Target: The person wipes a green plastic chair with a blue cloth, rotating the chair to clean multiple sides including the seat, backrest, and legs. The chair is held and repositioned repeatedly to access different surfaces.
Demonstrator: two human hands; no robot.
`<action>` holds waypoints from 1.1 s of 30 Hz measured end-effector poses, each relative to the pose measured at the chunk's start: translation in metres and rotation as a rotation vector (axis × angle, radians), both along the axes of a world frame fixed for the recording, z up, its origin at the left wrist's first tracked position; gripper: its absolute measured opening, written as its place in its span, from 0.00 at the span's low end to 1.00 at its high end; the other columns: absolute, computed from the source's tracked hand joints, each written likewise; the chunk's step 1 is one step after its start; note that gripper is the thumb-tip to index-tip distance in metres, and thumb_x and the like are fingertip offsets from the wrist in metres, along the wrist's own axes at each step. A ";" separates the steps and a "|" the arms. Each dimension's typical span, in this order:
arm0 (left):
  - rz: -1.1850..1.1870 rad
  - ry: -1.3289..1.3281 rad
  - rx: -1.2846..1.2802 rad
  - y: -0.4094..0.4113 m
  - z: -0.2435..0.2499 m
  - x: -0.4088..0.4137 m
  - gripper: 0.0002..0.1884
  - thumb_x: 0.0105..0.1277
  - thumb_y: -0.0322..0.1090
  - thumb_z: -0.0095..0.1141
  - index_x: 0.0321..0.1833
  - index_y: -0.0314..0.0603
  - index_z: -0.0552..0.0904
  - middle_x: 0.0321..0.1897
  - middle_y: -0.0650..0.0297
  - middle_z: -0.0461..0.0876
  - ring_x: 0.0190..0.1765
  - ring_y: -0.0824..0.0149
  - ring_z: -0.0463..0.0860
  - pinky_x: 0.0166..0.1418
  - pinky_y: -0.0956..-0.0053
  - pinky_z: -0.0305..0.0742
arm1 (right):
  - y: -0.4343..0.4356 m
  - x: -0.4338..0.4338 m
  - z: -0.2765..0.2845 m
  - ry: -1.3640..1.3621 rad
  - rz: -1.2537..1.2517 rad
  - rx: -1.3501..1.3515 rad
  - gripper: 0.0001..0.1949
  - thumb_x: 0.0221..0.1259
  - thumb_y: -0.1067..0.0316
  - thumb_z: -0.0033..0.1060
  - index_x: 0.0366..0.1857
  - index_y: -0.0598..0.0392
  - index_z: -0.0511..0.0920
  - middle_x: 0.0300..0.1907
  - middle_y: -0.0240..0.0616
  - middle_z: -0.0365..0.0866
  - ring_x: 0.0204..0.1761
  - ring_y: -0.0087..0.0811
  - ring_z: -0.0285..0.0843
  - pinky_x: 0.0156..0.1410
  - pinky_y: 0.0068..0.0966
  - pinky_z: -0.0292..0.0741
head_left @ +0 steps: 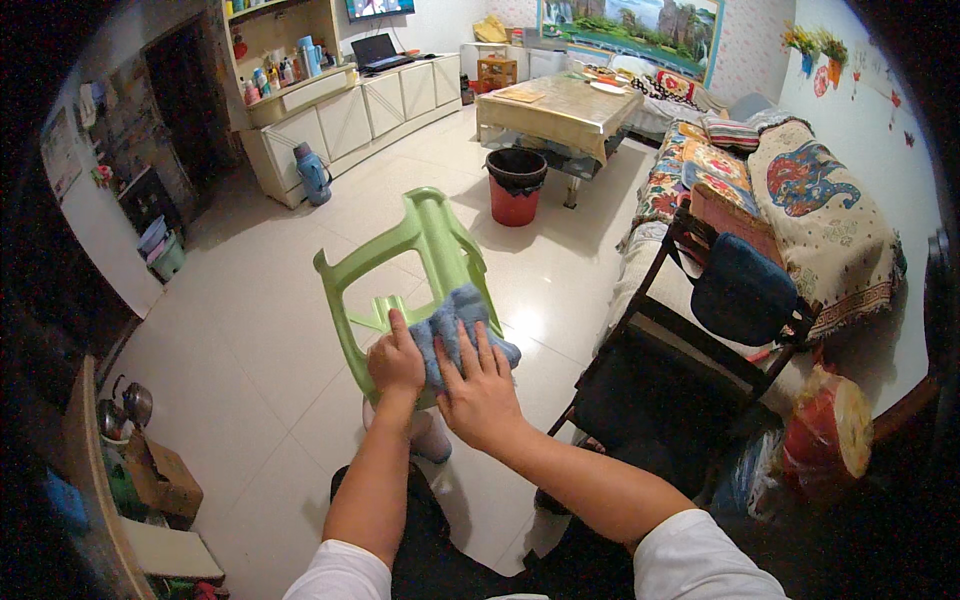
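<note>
A light green plastic stool (428,225) is tipped over in front of me, so that I look into its open frame and legs. My left hand (396,360) grips its near part, one finger or thumb pointing away from me along the plastic. A blue cloth (465,304) lies bunched over the stool's near right side. Spread flat, my right hand (480,382) presses the cloth against the plastic. The cloth and both hands hide the part of the stool beneath them.
A red bin with a black liner (514,196) stands beyond the stool, before a covered table (551,112). At right are a dark folding chair (667,375) and a draped sofa (817,225). A blue thermos flask (313,176) stands by the white cabinet (341,120). A cardboard box (169,480) sits lower left.
</note>
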State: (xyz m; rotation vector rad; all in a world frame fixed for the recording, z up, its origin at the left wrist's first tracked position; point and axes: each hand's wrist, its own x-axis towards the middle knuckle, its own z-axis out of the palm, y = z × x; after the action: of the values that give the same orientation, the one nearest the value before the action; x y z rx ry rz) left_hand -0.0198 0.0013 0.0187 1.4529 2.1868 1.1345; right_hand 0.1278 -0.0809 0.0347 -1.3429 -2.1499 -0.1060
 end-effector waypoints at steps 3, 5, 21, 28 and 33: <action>-0.167 0.141 0.090 -0.015 0.010 0.016 0.41 0.83 0.60 0.29 0.32 0.33 0.89 0.34 0.39 0.88 0.44 0.35 0.85 0.61 0.49 0.74 | 0.013 0.008 0.002 0.067 -0.072 -0.014 0.37 0.62 0.56 0.65 0.76 0.58 0.68 0.80 0.65 0.56 0.80 0.69 0.54 0.79 0.56 0.60; -0.229 0.240 0.206 -0.019 0.011 0.023 0.36 0.83 0.56 0.34 0.26 0.38 0.86 0.29 0.44 0.87 0.37 0.38 0.84 0.54 0.50 0.73 | 0.029 0.015 0.001 0.176 -0.111 -0.026 0.37 0.64 0.55 0.63 0.77 0.59 0.67 0.82 0.64 0.51 0.80 0.70 0.52 0.79 0.57 0.61; -0.524 0.375 0.394 -0.045 0.023 0.047 0.29 0.80 0.50 0.44 0.20 0.42 0.81 0.20 0.52 0.82 0.25 0.45 0.79 0.40 0.53 0.70 | 0.081 0.080 0.012 0.511 -0.226 0.119 0.37 0.70 0.60 0.55 0.81 0.61 0.58 0.80 0.71 0.53 0.76 0.71 0.60 0.75 0.54 0.67; -0.654 0.397 0.447 -0.050 0.025 0.050 0.28 0.79 0.46 0.49 0.18 0.42 0.80 0.18 0.53 0.81 0.24 0.45 0.79 0.38 0.53 0.70 | 0.098 0.111 0.016 0.592 -0.407 0.045 0.36 0.75 0.56 0.50 0.82 0.57 0.55 0.77 0.75 0.57 0.78 0.68 0.58 0.79 0.55 0.59; -0.730 0.350 0.475 -0.053 0.023 0.051 0.27 0.79 0.44 0.49 0.18 0.41 0.79 0.18 0.52 0.80 0.23 0.44 0.79 0.38 0.51 0.70 | 0.109 0.133 0.015 0.694 -0.404 0.091 0.36 0.75 0.57 0.50 0.82 0.60 0.54 0.75 0.74 0.59 0.76 0.69 0.60 0.80 0.49 0.59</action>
State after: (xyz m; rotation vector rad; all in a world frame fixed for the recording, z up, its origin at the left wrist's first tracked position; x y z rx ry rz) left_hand 0.0315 -0.0518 0.0414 2.5217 1.3398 1.2075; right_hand 0.2610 0.0284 0.0493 -1.4692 -1.2776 0.0930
